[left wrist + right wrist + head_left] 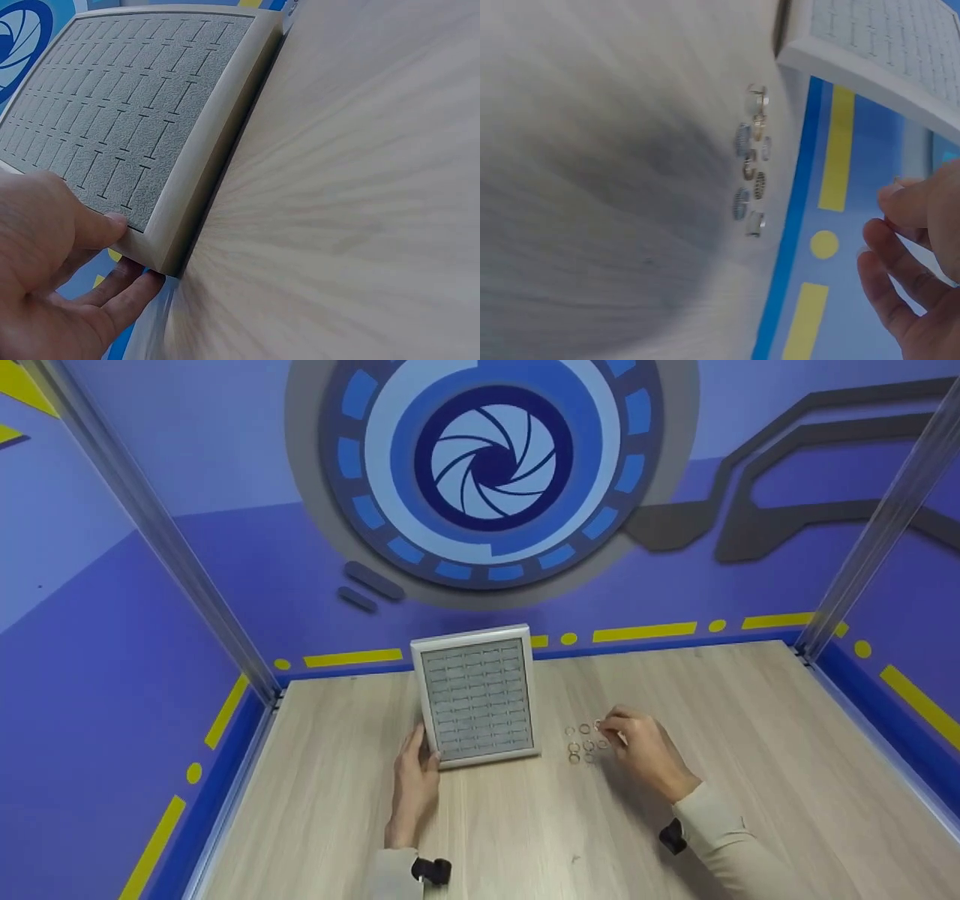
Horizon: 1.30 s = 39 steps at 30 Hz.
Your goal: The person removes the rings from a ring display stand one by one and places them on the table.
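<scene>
A ring display tray [480, 701] with a pale frame and a grey slotted pad stands tilted up on the table. My left hand [416, 776] grips its lower left corner; in the left wrist view the thumb [109, 229] lies on the front of the frame and the fingers are behind it. Every slot that shows holds no ring. To the right of the tray, several rings [574, 748], silver and gold toned, lie in a small cluster. Over the cluster's right side, my right hand [641, 746] pinches a small ring [897, 178], mostly hidden by thumb and forefinger.
The wood-grain table [735, 750] is bounded by a printed blue and purple back wall [225, 577] and side walls. Metal posts [172, 540] stand at the back corners. A black strap device [431, 871] sits on each wrist.
</scene>
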Tool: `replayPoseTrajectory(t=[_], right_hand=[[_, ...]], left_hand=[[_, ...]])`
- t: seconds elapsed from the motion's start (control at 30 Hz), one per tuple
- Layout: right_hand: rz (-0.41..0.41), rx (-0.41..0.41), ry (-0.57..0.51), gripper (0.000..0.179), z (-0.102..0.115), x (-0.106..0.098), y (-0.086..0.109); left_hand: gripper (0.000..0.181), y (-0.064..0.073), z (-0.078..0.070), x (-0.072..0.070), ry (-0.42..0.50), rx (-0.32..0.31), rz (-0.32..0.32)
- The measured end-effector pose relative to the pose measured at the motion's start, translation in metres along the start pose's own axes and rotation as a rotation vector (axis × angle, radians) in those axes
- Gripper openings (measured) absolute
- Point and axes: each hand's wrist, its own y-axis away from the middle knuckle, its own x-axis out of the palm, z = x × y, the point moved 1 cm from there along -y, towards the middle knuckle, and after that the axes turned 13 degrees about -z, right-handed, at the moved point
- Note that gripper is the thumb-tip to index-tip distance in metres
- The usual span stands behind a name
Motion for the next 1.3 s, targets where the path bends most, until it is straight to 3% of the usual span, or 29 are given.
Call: replayPoseTrajectory(t=[0.2,0.4,0.57,1.0,1.2,1.3], right_hand=[[0.126,0.050,0.045,0.022,-0.009,0.005,0.020],[0.187,0.073,0.061,0.022,-0.014,0.012,0.031],[0.198,0.059,0.072,0.020,-0.014,0.013,0.035],[0.221,0.093,0.085,0.022,-0.014,0.017,0.038],[0.246,0.111,0.076,0.019,-0.015,0.017,0.040],[0.233,0.102,0.055,0.016,-0.016,0.015,0.039]], left_hand=[[0.065,0.000,-0.001,-0.001,-0.012,0.001,-0.002],[0.064,-0.002,-0.001,-0.003,-0.002,-0.007,0.005],[0.063,0.000,0.000,-0.004,0.029,-0.008,0.013],[0.064,0.001,0.000,-0.006,0.001,-0.041,0.026],[0.066,0.002,0.002,-0.005,0.039,-0.053,0.050],[0.065,0.002,0.004,-0.007,0.007,-0.027,0.057]])
